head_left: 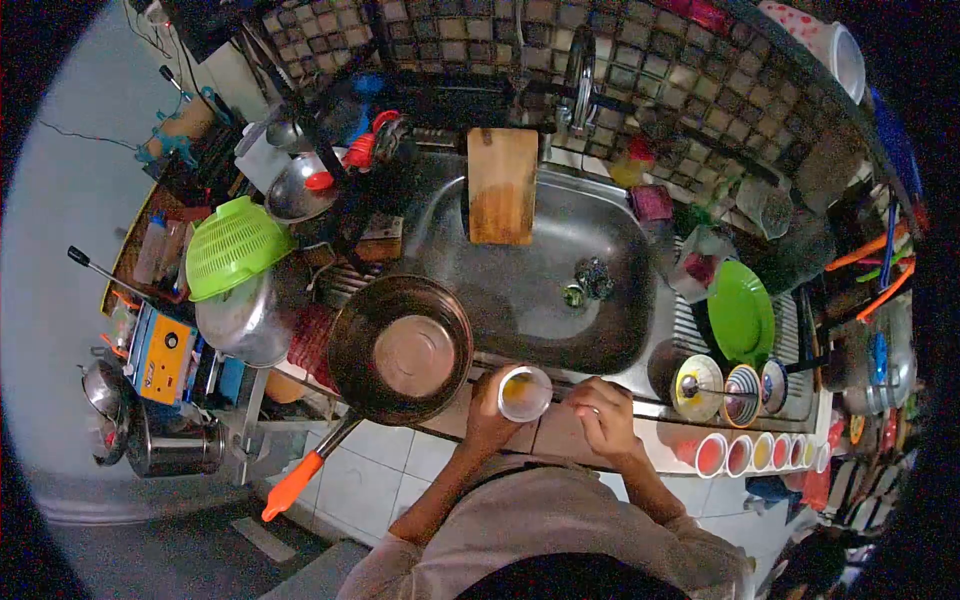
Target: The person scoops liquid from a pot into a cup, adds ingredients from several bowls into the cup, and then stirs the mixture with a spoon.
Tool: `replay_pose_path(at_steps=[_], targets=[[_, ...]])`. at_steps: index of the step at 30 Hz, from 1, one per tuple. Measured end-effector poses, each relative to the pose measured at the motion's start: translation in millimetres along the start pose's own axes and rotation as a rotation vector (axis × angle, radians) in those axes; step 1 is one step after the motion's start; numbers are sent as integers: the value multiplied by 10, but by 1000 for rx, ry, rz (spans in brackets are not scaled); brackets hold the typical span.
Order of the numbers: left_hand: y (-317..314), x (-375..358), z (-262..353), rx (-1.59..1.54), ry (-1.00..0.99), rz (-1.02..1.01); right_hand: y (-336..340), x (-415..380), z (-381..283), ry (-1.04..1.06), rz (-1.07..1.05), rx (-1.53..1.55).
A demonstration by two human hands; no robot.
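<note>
My left hand (pixel 487 412) is wrapped round a whitish cup (pixel 533 404) at the sink's front edge. The cup's mouth faces up toward me, and something yellow shows inside it. Just right of the cup, apart from it, my right hand (pixel 605 415) has its fingers curled together; whether anything small is between them is hidden. A dark frying pan (pixel 348 345) with an orange handle lies left of my left hand. Ahead of both hands is the steel sink (pixel 480 290), with a wooden cutting board (pixel 502 190) standing at its back.
Several cups (pixel 711 456) stand in a row along the right front edge. Behind them are bowls (pixel 697 388) and a green plate (pixel 741 312) on the drainboard. A green colander (pixel 238 250) rests on a metal bowl (pixel 240 325) at left. The faucet (pixel 580 80) rises behind the sink.
</note>
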State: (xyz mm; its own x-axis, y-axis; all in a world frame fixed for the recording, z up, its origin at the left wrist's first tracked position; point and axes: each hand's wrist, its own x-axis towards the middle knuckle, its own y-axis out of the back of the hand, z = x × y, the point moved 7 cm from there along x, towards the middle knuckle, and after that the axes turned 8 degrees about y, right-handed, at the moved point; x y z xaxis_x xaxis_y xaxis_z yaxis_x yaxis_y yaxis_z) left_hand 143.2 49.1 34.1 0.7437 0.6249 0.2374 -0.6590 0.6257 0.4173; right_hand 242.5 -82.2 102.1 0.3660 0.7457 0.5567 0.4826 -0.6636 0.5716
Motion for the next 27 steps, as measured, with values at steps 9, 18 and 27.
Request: replay_pose_path(at_steps=[9, 18, 27], targets=[[-112, -29, -96, 294, -75, -107, -154, 124, -67, -77, -156, 69], [-210, -59, -296, 211, 243, -259, -122, 84, 85, -281, 60, 159], [-211, 22, -258, 201, 135, -236, -108, 132, 118, -245, 67, 114]])
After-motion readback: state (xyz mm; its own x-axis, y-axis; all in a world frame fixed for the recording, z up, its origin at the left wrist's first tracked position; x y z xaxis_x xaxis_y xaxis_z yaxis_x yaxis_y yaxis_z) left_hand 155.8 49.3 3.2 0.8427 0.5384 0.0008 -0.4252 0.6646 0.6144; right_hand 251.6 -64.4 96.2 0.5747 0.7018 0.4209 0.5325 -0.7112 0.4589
